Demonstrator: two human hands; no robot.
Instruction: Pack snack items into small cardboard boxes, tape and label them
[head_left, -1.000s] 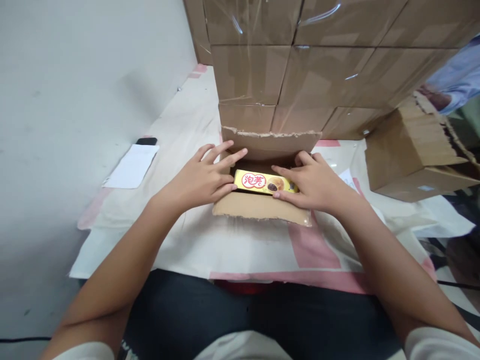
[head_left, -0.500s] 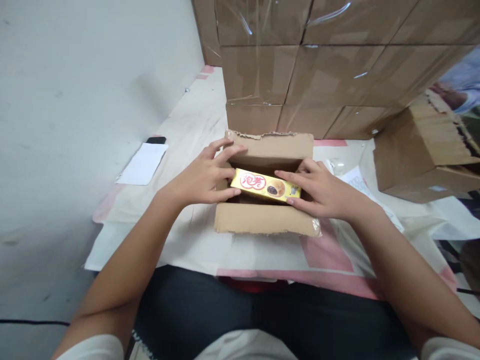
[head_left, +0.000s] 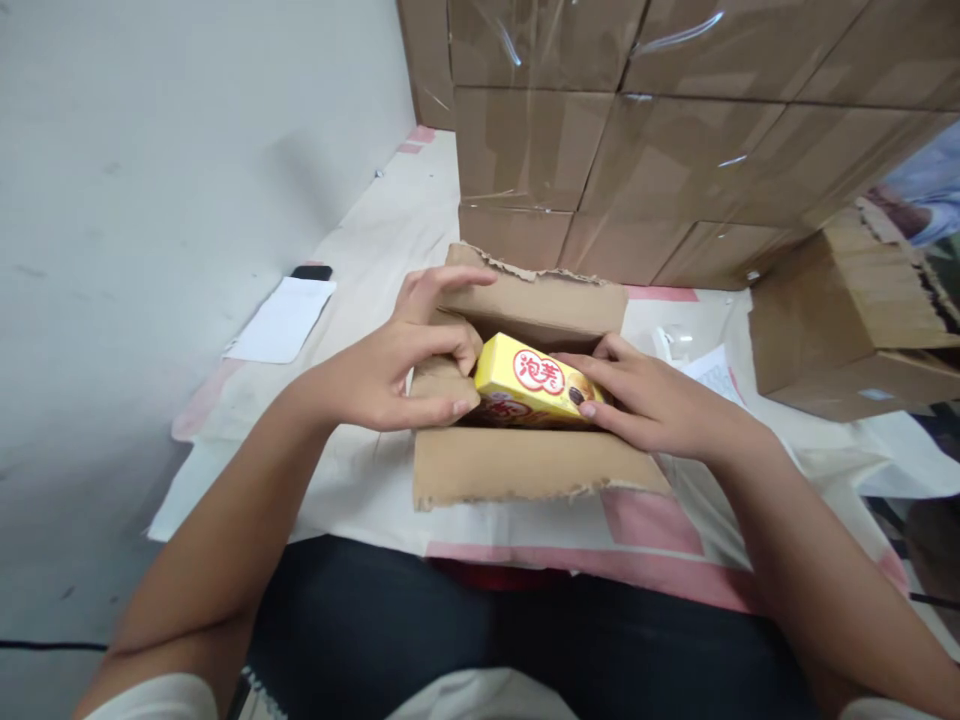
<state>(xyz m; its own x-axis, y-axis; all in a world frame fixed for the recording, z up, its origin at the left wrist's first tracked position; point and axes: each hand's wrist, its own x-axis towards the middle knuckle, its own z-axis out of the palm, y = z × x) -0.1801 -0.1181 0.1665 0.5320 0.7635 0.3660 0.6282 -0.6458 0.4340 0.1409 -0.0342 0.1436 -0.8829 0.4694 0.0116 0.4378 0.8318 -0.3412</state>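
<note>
A yellow cream puff box [head_left: 536, 375] with red lettering lies tilted in the mouth of an open cardboard carton [head_left: 544, 465], its left end raised. My left hand [head_left: 405, 355] pinches at that left end with the thumb and a bent finger, while its index finger stretches over the carton's far flap. My right hand [head_left: 652, 395] grips the box's right end, fingers on top and thumb at the near edge. The carton's far and near flaps are folded outward. What lies deeper inside is hidden.
Taped cardboard cartons [head_left: 615, 150] are stacked behind the work spot. Another open carton [head_left: 847, 320] stands at right, near a co-worker's arm [head_left: 904, 212]. White paper [head_left: 283, 322] and a dark object [head_left: 312, 272] lie left, by the wall. More paper [head_left: 712, 372] sits right.
The cream puff box's left end has risen and the box has turned, showing its near side. My left hand's fingers have bent more. The carton's near flap shifted slightly toward me.
</note>
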